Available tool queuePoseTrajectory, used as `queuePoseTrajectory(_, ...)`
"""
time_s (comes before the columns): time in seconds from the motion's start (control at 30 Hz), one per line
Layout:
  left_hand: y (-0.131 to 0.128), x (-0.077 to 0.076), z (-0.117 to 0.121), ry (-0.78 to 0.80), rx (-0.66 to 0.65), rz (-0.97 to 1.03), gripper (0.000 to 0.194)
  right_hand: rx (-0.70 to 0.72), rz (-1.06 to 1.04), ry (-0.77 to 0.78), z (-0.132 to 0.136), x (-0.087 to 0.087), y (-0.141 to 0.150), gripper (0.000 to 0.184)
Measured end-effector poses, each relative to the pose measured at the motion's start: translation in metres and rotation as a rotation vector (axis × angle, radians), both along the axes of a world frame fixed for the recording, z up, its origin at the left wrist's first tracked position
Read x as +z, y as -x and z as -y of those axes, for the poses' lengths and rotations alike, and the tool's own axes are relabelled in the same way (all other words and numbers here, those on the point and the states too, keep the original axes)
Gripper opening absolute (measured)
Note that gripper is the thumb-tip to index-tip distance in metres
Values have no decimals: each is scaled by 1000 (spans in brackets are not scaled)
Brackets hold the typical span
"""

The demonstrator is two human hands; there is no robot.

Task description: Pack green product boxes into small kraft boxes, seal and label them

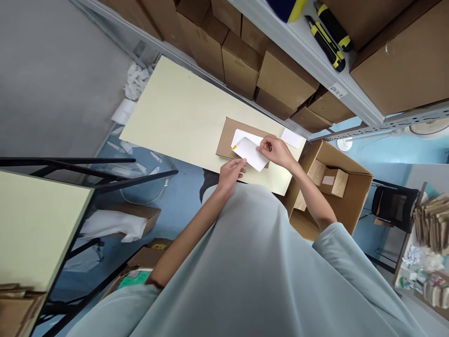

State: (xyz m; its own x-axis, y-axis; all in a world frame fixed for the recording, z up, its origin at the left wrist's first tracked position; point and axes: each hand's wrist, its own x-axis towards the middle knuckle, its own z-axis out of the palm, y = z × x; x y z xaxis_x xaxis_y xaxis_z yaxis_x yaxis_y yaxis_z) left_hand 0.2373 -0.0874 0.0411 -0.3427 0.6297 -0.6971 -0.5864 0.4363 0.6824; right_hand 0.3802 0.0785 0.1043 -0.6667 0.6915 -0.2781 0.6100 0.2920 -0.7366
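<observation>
A white paper sheet (251,152), probably a label, with a small yellow mark at its left corner, is lifted and slightly curled over the table. My right hand (275,150) pinches its right edge between thumb and fingers. Close to the sheet's lower edge is my left hand (231,175), its fingers curled together; whether they grip the edge is hard to make out. Under the sheet lies a flat brown cardboard box (226,135), with another white paper (240,134) on top, partly covered.
The pale yellow table (168,103) borders a shelf of cardboard boxes (242,61). Near its right end lies a white slip (292,138). An open carton (354,187) with smaller boxes stands to the right. Two utility knives (326,44) lie on the upper shelf.
</observation>
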Motion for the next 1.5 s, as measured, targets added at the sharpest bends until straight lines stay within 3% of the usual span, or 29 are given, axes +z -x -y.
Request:
queuePoseTrajectory(0.23, -6, -9, -27, 32, 143, 218, 36, 77, 119, 67, -53, -45, 33, 19)
queuePoseTrajectory(0.5, -5, -19, -39, 103, 231, 334, 31, 34, 154, 134, -63, -77, 47, 21)
queuePoseTrajectory(0.97, -5, -32, -43, 86, 186, 342, 52, -8, 206, 128, -59, -80, 51, 23)
queuePoseTrajectory(1.3, 0, -41, -46, 114, 148, 291, 51, -30, 278, 127, -59, -72, 59, 23)
queuePoseTrajectory(1.5, 6, -42, -46, 117, 169, 334, 47, -29, 354, 73, -60, -79, 67, 19)
